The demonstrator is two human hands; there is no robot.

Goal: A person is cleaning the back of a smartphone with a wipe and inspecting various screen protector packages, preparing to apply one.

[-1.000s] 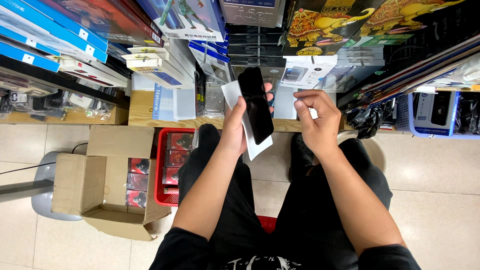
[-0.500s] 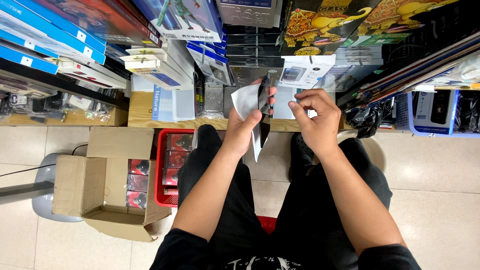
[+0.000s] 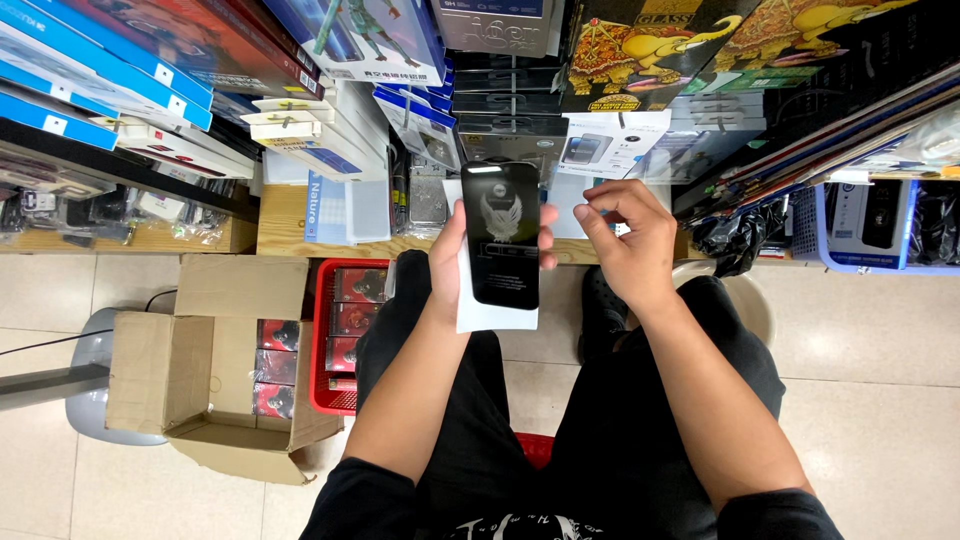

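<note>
The left hand is clamped around a flat black rectangular glass screen protector and the white paper sleeve behind it, raised above the lap. The right hand hovers beside its right edge, fingers loosely curled, holding nothing. Grip edges only; avoid touching the face. Beyond stand a red plastic basket and an open cardboard box.

Premises: retail shop or stockroom, phone accessories. Evidence: shelves packed tight with boxed, packaged goods; open cardboard box and red basket holding identical small packs; tiled floor.
</note>
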